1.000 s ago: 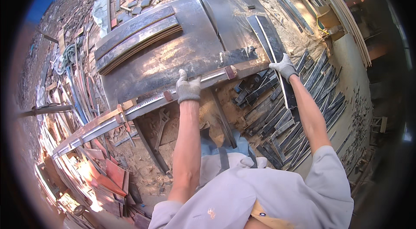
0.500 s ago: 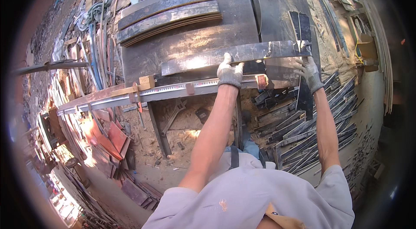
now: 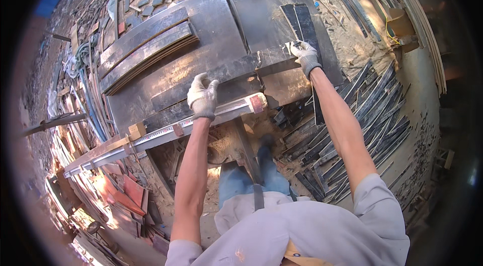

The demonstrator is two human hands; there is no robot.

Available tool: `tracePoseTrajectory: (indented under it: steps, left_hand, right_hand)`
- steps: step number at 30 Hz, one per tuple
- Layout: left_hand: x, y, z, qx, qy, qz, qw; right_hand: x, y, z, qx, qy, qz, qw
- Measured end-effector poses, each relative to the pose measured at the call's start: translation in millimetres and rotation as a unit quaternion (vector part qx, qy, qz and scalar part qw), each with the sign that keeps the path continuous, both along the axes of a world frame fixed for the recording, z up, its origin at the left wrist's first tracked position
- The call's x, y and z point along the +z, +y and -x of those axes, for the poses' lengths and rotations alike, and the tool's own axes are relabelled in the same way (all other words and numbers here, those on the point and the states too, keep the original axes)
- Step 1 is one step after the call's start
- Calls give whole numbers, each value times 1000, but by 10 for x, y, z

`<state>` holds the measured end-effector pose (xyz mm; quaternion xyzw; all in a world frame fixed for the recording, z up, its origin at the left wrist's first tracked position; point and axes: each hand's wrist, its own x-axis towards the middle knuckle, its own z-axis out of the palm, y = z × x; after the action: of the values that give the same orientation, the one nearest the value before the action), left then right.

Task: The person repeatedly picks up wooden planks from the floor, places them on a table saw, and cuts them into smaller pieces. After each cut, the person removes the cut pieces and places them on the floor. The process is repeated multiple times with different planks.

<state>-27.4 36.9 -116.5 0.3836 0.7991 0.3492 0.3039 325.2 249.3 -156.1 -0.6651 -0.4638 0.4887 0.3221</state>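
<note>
A long dark board (image 3: pixel 231 69) with worn, scuffed patches lies slantwise along the near side of the metal-topped table (image 3: pixel 166 72). My left hand (image 3: pixel 203 99), in a pale knit glove, is over its near edge. The fingers curl loosely, with a gap between them and the thumb, and nothing shows in that gap. At the board's right end is my right hand (image 3: pixel 305 57), gloved the same way. Its fingers are drawn together beside a pale, ragged bit; what they pinch is too small to make out. Dark strips (image 3: pixel 302 22) lie beyond that hand.
A stack of boards (image 3: pixel 151 55) lies at the table's far left. Along the near edge runs a rail with a measuring tape (image 3: pixel 201 119), ending in a reddish block (image 3: pixel 258 103). Many dark strips (image 3: pixel 352 140) are heaped on the ground at right. Reddish panels (image 3: pixel 133 195) lean at lower left.
The view has swung, shifting the table leftward. My left hand has loosened from the board's edge. My right hand, earlier spread below the board's end, is now over that end with fingers drawn in.
</note>
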Motion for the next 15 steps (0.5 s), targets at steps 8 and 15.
tracePoseTrajectory:
  steps: [8,15]
  left_hand:
    - [-68,151,597,-265,270,30,925]
    - [-37,197,559,-267,275,21,923]
  right_hand:
    - [89,-282,315,314,-498,-316,744]
    - [119,-70,338,464,-444,-265,719]
